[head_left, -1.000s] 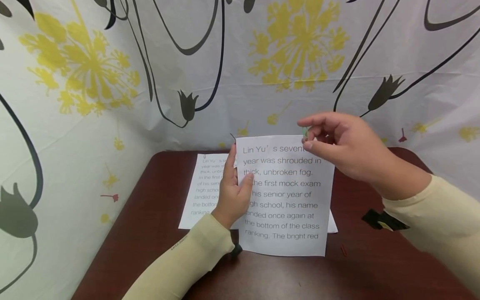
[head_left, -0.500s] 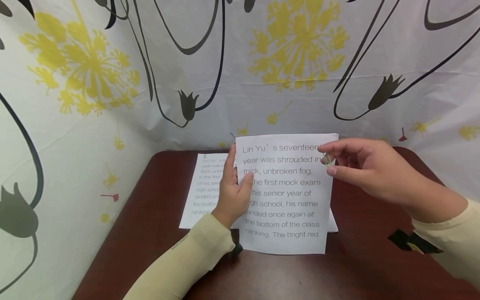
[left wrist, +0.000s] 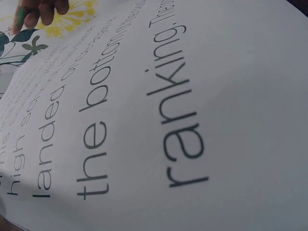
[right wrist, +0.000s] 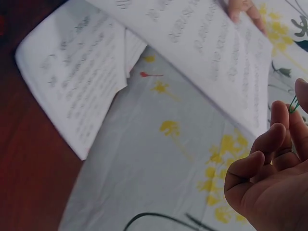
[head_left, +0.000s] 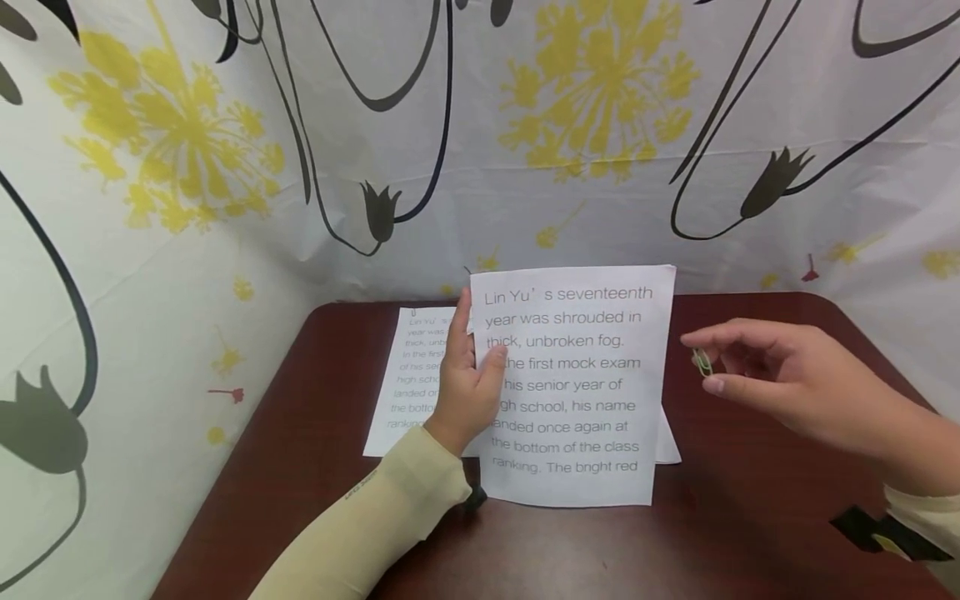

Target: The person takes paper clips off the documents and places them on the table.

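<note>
My left hand (head_left: 468, 383) holds a printed sheet of paper (head_left: 573, 417) upright by its left edge, thumb across the front and fingers behind. The sheet fills most of the left wrist view. To the right of the sheet, apart from it, my right hand (head_left: 802, 383) pinches a small green paper clip (head_left: 702, 362) between thumb and index finger. In the right wrist view the clip (right wrist: 293, 105) shows as a thin green loop at the fingertips, with the other fingers curled loosely below.
Behind the held sheet, more printed pages (head_left: 408, 379) lie on the dark red-brown table (head_left: 300, 483), partly covered. A small clip (head_left: 412, 312) sits at their top edge. A white cloth with yellow and grey flowers (head_left: 600, 92) hangs around the table's back and sides.
My right hand has moved from the sheet's top right corner down and to the right, keeping the green paper clip pinched. The left hand and sheet have stayed nearly still.
</note>
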Motion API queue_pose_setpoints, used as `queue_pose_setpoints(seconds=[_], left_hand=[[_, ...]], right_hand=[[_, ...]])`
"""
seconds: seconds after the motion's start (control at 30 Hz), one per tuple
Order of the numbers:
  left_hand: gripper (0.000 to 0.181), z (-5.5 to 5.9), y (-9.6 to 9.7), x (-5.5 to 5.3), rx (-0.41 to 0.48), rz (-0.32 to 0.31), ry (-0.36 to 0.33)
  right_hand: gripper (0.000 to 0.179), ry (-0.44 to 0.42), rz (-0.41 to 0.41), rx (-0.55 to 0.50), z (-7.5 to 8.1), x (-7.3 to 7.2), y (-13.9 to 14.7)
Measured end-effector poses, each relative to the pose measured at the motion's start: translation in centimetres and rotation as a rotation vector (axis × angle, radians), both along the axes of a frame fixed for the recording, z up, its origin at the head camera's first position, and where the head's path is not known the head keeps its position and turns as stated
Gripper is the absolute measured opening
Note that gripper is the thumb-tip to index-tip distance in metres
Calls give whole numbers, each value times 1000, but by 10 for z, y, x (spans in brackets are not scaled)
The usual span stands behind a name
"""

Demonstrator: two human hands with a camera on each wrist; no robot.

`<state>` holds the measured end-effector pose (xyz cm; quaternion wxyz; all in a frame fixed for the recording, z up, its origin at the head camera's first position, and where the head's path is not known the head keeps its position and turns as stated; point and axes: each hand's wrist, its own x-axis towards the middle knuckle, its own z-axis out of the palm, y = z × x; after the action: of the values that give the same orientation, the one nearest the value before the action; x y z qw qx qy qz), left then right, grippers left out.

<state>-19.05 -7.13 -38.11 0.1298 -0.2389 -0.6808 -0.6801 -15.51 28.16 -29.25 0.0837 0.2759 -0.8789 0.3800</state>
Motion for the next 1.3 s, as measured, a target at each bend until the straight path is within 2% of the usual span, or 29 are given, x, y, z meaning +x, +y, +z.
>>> queue_pose_setpoints(seconds=[0.2,0.43,0.73,1.3], left_hand=[[89,0,1,0,4,5,24],[90,0,1,1,1,14,21],[90,1,2,2,7,14,23],[89,1,2,3,1,28,24]], right_hand=[[46,-35,-17,-11,-22,6,20],[43,-72,-19,5,-40,13,31],[43,-141,24,-20,-64,16,40],[38,-236,7,-29,-92,24,51]])
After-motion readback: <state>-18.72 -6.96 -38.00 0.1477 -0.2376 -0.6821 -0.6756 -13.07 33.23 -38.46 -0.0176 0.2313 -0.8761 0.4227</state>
